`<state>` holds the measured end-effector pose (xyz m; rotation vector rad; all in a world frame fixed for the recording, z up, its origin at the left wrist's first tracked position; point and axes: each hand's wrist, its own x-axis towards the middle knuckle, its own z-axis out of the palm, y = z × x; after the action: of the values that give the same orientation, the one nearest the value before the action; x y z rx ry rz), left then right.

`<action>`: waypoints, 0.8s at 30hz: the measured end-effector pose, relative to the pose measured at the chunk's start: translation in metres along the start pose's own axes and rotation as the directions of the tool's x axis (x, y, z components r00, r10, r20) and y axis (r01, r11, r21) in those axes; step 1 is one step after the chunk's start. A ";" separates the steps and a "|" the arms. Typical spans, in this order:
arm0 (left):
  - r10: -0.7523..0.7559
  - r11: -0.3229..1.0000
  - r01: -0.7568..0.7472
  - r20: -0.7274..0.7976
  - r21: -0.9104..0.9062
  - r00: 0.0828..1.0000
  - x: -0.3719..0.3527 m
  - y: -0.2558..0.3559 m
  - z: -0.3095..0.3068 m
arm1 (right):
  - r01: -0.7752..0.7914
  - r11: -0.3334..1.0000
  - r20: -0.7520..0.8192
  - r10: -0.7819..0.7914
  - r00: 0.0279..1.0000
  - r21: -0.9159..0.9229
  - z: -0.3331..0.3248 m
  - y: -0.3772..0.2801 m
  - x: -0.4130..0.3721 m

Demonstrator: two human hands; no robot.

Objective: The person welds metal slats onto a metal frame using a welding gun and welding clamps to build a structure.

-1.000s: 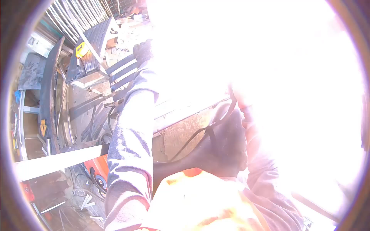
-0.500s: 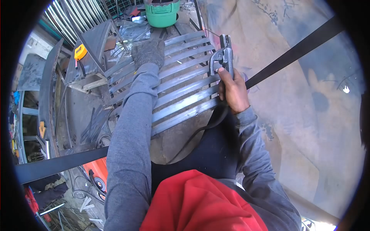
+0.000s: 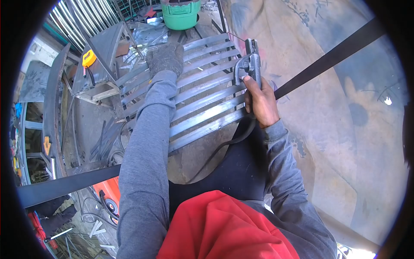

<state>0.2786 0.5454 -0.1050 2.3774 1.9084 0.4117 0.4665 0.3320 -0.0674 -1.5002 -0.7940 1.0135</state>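
My right hand (image 3: pixel 262 101), bare, is wrapped round the handle of a welding electrode holder (image 3: pixel 254 64). A thin welding rod (image 3: pixel 236 36) sticks out of its jaws to the upper left, its tip near the far right corner of a metal grille (image 3: pixel 207 103). The grille is made of several parallel flat steel slats. My left hand (image 3: pixel 165 59), in a dark grey work glove, is closed at the grille's upper left part, its fingertips hidden beneath. A black cable (image 3: pixel 224 144) runs from the holder's lower end across my lap.
Left of the grille stands a small metal bench (image 3: pixel 97 64) with a yellow tape measure (image 3: pixel 89 58) on it. A green bucket (image 3: pixel 181 16) is at the back. An orange machine (image 3: pixel 108 192) sits lower left. A stained sheet (image 3: pixel 336 129) covers the right side.
Both hands hold nearly the same position. The welding rod's tip and holder have shifted only very slightly.
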 end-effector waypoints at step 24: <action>0.045 0.999 -0.046 -0.045 -0.029 0.998 0.000 -0.004 0.006 | 0.028 1.000 0.008 -0.028 1.000 0.015 0.000 0.003 0.004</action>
<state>0.2760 0.5471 -0.1118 2.4164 1.8558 0.4969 0.4680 0.3350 -0.0708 -1.4696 -0.8092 1.0031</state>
